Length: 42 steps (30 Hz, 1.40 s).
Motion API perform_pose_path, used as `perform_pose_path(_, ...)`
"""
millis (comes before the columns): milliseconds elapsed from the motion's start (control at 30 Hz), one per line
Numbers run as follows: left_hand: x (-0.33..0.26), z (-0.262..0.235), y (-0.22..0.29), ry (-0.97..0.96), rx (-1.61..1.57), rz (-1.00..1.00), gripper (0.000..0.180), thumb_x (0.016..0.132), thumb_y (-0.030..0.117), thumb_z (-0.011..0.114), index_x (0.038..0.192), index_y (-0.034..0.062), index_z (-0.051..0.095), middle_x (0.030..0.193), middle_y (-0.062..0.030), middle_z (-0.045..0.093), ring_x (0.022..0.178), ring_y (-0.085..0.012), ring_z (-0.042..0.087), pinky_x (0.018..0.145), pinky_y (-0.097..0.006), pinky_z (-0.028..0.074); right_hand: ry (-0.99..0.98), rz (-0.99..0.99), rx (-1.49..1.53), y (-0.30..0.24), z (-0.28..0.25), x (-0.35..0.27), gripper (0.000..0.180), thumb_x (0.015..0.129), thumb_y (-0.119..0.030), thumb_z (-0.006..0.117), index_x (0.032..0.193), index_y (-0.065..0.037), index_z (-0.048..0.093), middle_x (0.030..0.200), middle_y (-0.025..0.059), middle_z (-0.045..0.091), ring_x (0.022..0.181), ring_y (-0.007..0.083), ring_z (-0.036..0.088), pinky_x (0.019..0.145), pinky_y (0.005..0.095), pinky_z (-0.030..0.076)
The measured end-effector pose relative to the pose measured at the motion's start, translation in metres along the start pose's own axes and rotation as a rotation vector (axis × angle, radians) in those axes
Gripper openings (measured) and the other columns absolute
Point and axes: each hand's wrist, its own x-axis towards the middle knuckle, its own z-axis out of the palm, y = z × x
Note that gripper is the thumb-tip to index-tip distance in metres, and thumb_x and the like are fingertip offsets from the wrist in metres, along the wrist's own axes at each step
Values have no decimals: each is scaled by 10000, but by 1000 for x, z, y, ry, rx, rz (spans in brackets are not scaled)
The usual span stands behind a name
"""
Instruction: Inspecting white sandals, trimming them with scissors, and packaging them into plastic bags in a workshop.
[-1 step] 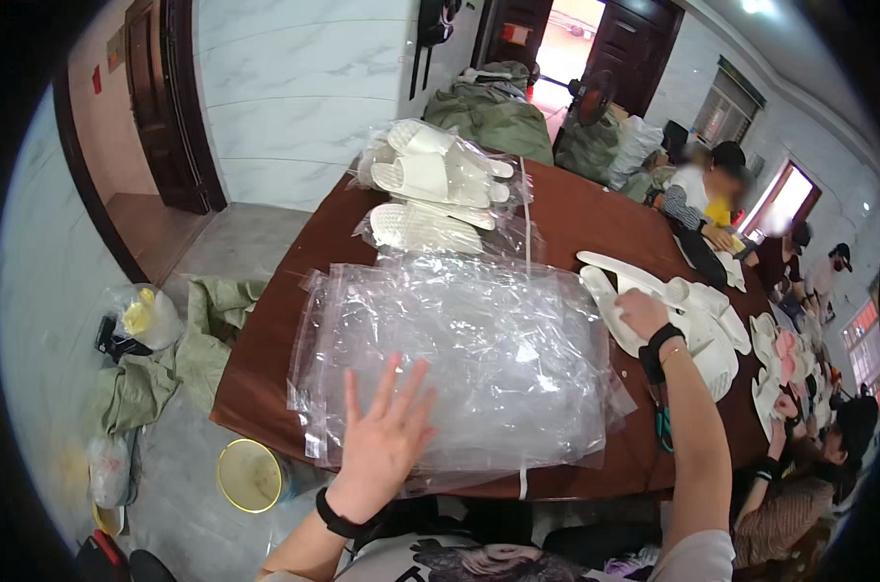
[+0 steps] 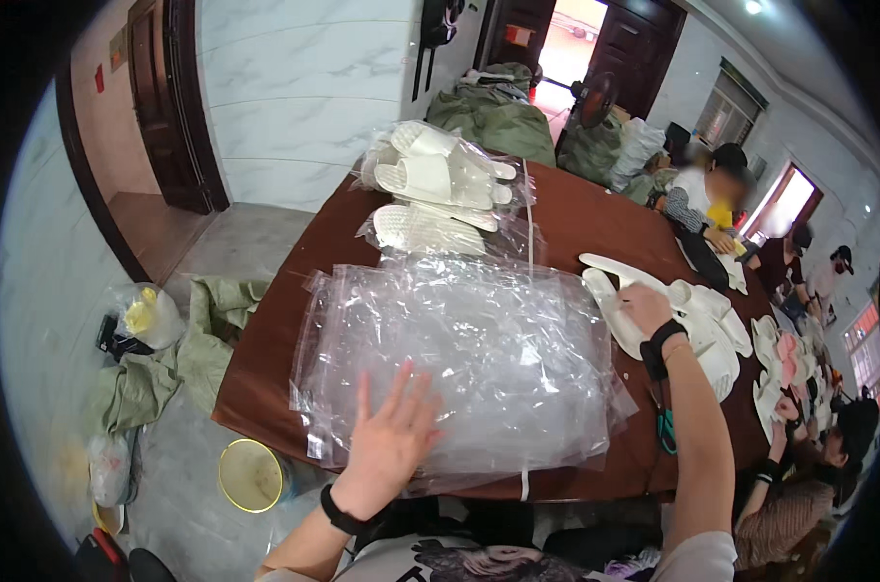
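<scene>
My left hand (image 2: 391, 441) is spread open, fingers apart, over the near left part of a stack of clear plastic bags (image 2: 488, 359). Whether the palm presses on the bags I cannot tell. At the right, my right hand (image 2: 647, 315) has its fingers curled on a white slipper (image 2: 612, 308) in a heap of white slippers (image 2: 717, 339). Its fingertips are partly hidden. Beyond the bags lie several white slippers in clear bags (image 2: 425, 184). Scissors with a green handle (image 2: 665, 430) rest beside my right forearm.
All this lies on a brown-covered table (image 2: 265, 369). A yellow-rimmed bucket (image 2: 251, 475) and green sacks (image 2: 212, 339) stand on the floor at left. Co-workers sit along the right side, one person (image 2: 712, 199) at the far edge. Stuffed sacks (image 2: 493, 116) lie near the doorway.
My left hand has shifted very slightly toward me and to the right. The right hand stays at the slipper heap with hardly any movement.
</scene>
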Motion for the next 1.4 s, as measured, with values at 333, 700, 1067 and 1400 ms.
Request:
perform_pose_path(333,-12,61,-11,-112,-201,8,478,918,382,594,1331,145,549,1434,-86,482,1388,-310,365,1133,-580,229,269,-535,83,-190,-118,156,158,870,-194,579,950,-93,671,885,131,669,864,350,651,746,464,511)
perform_pose_path(700,-12,63,-15,-105,-282,-2,479,938,395,559,1323,110,549,1408,-89,493,1384,-309,362,1118,-590,247,472,-449,49,-382,-49,264,309,840,-267,686,1005,-18,609,995,168,613,796,325,678,650,428,545)
perform_pose_path(1067,-13,65,-15,-107,-270,16,497,924,397,575,1343,134,537,1434,-87,476,1389,-306,359,1117,-588,252,515,-373,1287,-232,-159,215,152,939,-163,607,998,-26,631,913,79,693,808,188,696,731,300,540)
perform_pose_path(1400,-5,65,-9,-31,-281,29,411,894,310,626,1260,129,574,1338,-84,529,1311,-292,437,1127,-543,267,133,247,1036,-37,-76,-2,141,945,-154,569,1018,-56,640,927,12,670,734,84,651,616,221,506)
